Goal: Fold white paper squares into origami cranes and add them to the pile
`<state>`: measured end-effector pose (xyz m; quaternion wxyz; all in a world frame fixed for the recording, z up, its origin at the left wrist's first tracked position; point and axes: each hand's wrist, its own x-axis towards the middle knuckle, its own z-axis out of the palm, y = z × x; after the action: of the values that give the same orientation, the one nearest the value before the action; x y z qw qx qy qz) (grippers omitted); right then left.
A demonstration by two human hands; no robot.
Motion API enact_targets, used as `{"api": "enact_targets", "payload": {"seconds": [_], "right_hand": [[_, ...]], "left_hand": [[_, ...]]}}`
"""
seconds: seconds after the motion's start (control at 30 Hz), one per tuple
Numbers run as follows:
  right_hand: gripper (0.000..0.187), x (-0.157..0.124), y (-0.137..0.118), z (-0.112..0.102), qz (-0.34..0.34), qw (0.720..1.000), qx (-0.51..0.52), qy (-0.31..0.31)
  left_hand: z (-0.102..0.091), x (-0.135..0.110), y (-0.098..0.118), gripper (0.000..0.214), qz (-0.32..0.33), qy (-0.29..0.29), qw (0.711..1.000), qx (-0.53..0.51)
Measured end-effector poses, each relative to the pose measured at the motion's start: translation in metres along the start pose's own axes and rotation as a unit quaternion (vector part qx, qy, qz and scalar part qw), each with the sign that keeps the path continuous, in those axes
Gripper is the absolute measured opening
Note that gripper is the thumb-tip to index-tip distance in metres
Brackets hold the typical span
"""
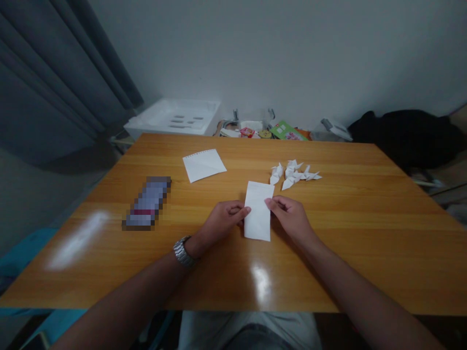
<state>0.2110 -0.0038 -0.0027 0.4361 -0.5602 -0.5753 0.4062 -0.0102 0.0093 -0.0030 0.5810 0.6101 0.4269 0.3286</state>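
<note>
Two hands grip one white paper strip: the left hand and right hand each pinch a long edge between thumb and fingers. The white paper strip lies flat on the wooden worktop, showing no visible fold yet. Just beyond, several folded paper cranes lie finished in a cluster. Farther left, one flat notepaper sheet remains unfolded.

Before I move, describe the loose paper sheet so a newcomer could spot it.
On the wooden table, look beyond the left hand and right hand. The white paper sheet lies flat, left of the folded paper cranes. Unlike the paper strip between them, it is untouched, with a ragged top edge.
</note>
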Motion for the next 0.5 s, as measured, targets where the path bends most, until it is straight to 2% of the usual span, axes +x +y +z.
{"api": "enact_targets", "payload": {"seconds": [0.3,0.5], "right_hand": [[0.036,-0.0001,-0.0038,0.0001,0.009,1.0,0.025,-0.008],[0.039,-0.0009,-0.0075,0.0022,0.037,0.995,0.08,-0.037]], "left_hand": [[0.0003,0.0,-0.0002,0.035,-0.002,0.001,1.0,-0.005],[-0.0012,0.0033,0.0003,0.036,-0.007,0.056,0.998,-0.035]]}}
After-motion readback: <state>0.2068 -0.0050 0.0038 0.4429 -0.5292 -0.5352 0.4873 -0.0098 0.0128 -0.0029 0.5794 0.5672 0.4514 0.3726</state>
